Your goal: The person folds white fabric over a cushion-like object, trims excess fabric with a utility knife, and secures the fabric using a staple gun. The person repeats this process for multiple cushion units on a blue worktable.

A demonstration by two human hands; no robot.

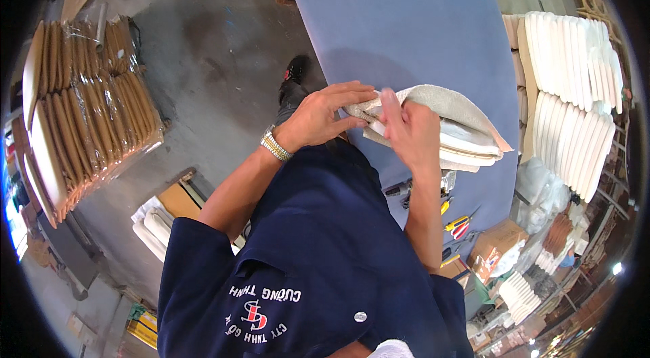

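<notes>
In front of me at the near edge of a blue-topped table [406,12] is a cushion pad [460,148] with a pale foam edge, with beige fabric [440,97] wrapped partly around it. My left hand [325,114], with a metal watch at the wrist, pinches the left end of the fabric between thumb and fingers. My right hand [412,131] is closed over the fabric edge beside it, its raised finger blurred. At the right end the fabric stands away from the pad, and whitish filling shows in the gap.
Close to my right forearm lie a metal tool [399,188], red-handled scissors [460,224] and a yellow-handled tool [445,205]. Stacked white cushions [569,60] and a cardboard box [497,246] stand right. Left, plastic-wrapped brown panels [95,114] are piled up.
</notes>
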